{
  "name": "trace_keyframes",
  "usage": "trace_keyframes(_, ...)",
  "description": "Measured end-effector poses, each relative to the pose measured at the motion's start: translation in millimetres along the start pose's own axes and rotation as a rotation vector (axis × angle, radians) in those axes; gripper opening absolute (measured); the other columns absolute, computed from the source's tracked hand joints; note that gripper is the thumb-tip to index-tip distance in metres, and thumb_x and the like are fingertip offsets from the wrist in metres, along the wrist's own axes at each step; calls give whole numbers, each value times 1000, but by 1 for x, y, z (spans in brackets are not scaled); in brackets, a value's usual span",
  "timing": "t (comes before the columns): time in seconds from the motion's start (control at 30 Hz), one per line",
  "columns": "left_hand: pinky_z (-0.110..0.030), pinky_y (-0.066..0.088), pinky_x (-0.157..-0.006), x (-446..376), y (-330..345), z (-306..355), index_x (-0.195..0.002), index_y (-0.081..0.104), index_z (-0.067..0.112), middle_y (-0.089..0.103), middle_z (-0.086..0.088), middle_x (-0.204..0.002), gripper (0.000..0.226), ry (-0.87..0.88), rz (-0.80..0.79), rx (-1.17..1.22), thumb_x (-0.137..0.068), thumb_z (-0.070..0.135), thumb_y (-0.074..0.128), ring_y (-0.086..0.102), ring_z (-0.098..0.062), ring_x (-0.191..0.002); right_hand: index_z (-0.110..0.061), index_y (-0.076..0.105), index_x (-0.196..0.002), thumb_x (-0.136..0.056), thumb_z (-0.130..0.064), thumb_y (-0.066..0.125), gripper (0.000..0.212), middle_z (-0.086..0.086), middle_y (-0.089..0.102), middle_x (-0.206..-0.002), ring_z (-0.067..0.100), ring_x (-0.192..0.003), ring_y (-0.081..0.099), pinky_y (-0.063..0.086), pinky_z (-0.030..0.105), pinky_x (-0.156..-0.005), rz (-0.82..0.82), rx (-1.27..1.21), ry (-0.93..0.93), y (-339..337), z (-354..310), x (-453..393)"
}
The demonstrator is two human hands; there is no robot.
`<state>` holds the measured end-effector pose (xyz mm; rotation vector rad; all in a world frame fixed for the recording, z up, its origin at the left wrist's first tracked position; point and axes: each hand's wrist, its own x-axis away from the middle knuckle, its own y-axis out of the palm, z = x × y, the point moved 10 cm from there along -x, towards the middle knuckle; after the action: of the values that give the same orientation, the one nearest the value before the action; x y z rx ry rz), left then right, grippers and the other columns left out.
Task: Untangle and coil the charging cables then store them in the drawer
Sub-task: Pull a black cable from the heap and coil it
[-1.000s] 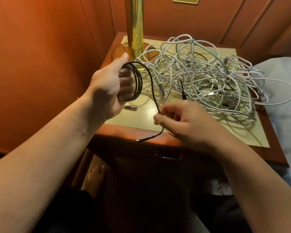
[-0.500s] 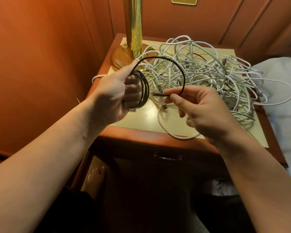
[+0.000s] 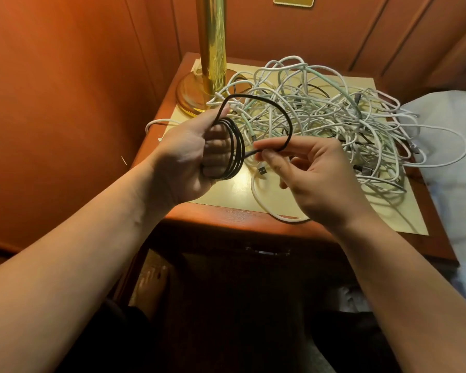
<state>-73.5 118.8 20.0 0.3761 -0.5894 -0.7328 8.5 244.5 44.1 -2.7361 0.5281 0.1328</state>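
Left hand (image 3: 189, 154) has a clenched grip round a black cable (image 3: 237, 146), wound in several loops over its fingers, thumb pressing the top of the coil. One free loop of the same black cable arcs up and right from the thumb, over the pile, and comes down to the right hand (image 3: 315, 179). Right hand pinches the cable's tail end between thumb and index finger, just right of the coil; other fingers loosely curled below, holding nothing else. Both hands held above the front-left part of the tabletop (image 3: 226, 215), a wooden nightstand with a pale yellow mat (image 3: 226, 192) on top. Behind the hands, a big tangle of white cables (image 3: 334, 122) covers most of the mat, a few dark strands mixed in; one white loop hangs past the front edge, another sticks out right toward the white bedding (image 3: 452, 146). A white USB plug (image 3: 262, 169) lies on the mat just below the right fingertips. Brass lamp post (image 3: 211, 49) with round base stands at back left corner. Drawer (image 3: 267, 258) front with metal handle is below the tabletop edge, dark. A bare foot (image 3: 151, 286) shows on the floor, left of the nightstand.
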Motion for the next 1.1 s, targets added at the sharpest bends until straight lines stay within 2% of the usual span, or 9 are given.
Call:
trace_keyframes(0.17,-21,7,-47,-1,-1,-5,-61,29,26,23,11,-51,51,3,18,-52,-108,41,43,12,-6,-44,-20,81,-110,-98,-16,73,14,-9,80,-98,22,-65,63,56,43,-59,-74,30,-99,16,-9,1)
trace_keyframes(0.23,-19,10,-48,0,-3,-3,-62,32,24,28,10,-49,50,25,61,-54,-107,39,46,22,-3,-40,-21,81,-109,-99,-17,72,14,-9,79,-98,25,-64,61,57,42,-60,-109,62,-119,20,-10,0)
trace_keyframes(0.33,-14,37,-41,6,-6,6,-69,47,18,45,9,-45,42,105,178,-104,-106,35,51,46,-3,-38,-24,80,-109,-100,-19,70,14,-5,78,-97,37,-69,63,56,48,-60,-156,79,-155,24,-13,2)
trace_keyframes(0.43,-23,52,-54,7,-8,10,-81,54,16,54,4,-62,32,151,223,-203,-103,39,54,56,-16,-62,-25,77,-106,-97,-21,68,14,5,74,-94,34,-64,58,47,29,-49,-216,-13,-81,30,-7,1)
trace_keyframes(0.57,-21,47,-53,7,-10,12,-74,54,18,50,8,-54,35,177,231,-205,-103,38,56,49,-8,-50,-11,74,-105,-97,-12,65,12,4,68,-85,13,-57,50,39,22,-43,-272,-253,126,40,5,3)
trace_keyframes(0.73,-27,46,-60,6,-6,14,-72,53,15,52,3,-57,39,208,206,-267,-103,39,55,51,-11,-55,-11,69,-97,-87,-26,68,18,6,57,-81,12,-59,42,36,23,-43,-290,-439,283,53,13,7)
trace_keyframes(0.87,-22,39,-53,3,6,4,-69,46,17,45,7,-48,42,201,105,-223,-108,34,48,44,-7,-44,-8,73,-101,-93,-24,78,19,32,57,-81,21,-59,48,45,30,-49,-287,-274,240,65,14,12)
trace_keyframes(1.0,-28,30,-57,2,-1,7,-69,43,19,40,8,-51,42,258,187,-176,-106,37,51,37,-9,-49,-10,53,-118,-84,-8,82,45,22,72,-83,29,-64,72,62,35,-56,-285,-345,499,64,28,19)
trace_keyframes(1.1,-25,31,-54,6,-15,20,-72,43,19,34,7,-53,40,287,260,21,-107,38,51,32,-10,-49,-13,53,-113,-73,-11,91,55,12,73,-71,24,-59,71,61,36,-57,-383,-88,563,63,39,26)
